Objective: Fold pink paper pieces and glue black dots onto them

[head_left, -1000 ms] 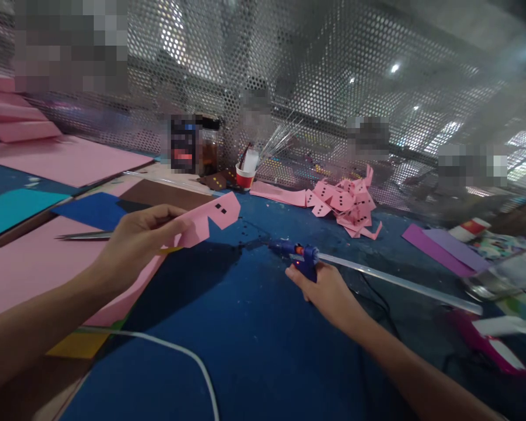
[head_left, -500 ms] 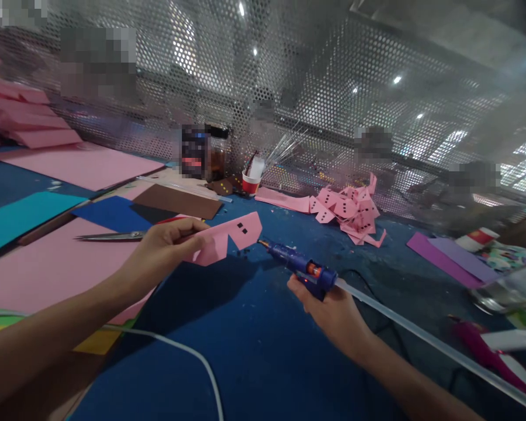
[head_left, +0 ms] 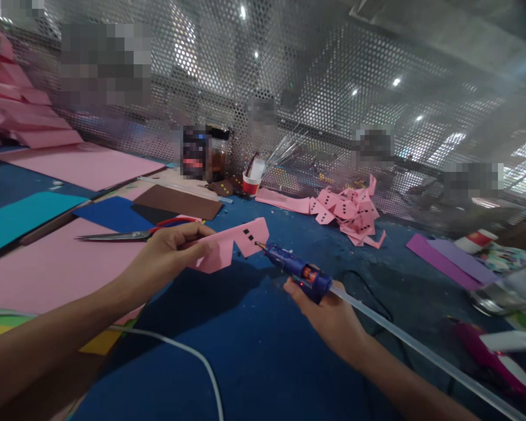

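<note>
My left hand pinches a cut and folded pink paper piece by its left end, above the blue table. Small black squares sit in a row on its right part. Wrapped around a blue glue gun, my right hand points the nozzle at the paper. At the nozzle tip a black square shows against the pink; whether it touches the paper I cannot tell. A long clear glue stick runs out of the gun's back. Red-handled scissors lie behind my left hand.
Pink cut pieces with black squares are heaped at the back. Coloured sheets, among them a turquoise one, cover the left. A red-white cup stands behind. A magenta glue gun lies right; a white cable crosses in front.
The pink paper has moved slightly right and down, with its face turned more. The glue gun has shifted a little left, its tip now over the paper's right part, where another black square shows.
</note>
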Available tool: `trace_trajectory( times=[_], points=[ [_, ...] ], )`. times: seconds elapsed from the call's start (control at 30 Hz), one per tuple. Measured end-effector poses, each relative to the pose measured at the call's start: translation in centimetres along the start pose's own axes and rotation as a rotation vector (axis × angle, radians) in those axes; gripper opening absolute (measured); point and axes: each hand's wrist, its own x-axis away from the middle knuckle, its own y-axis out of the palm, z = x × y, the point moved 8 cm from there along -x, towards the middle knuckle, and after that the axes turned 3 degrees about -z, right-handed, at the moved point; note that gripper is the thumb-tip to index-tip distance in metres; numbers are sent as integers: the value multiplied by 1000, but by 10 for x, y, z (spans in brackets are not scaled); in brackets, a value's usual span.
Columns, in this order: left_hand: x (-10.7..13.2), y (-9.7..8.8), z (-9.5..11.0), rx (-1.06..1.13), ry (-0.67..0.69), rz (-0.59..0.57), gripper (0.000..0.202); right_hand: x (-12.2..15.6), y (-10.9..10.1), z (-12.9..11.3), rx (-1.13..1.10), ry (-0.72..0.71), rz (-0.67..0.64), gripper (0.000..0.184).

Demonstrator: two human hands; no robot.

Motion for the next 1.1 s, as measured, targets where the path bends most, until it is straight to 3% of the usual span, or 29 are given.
trace_trajectory(
  times=[1.1],
  points=[
    [0,2,7,34,42,-19,25,2,1,-12,-75,-46,-34,29]
  ],
)
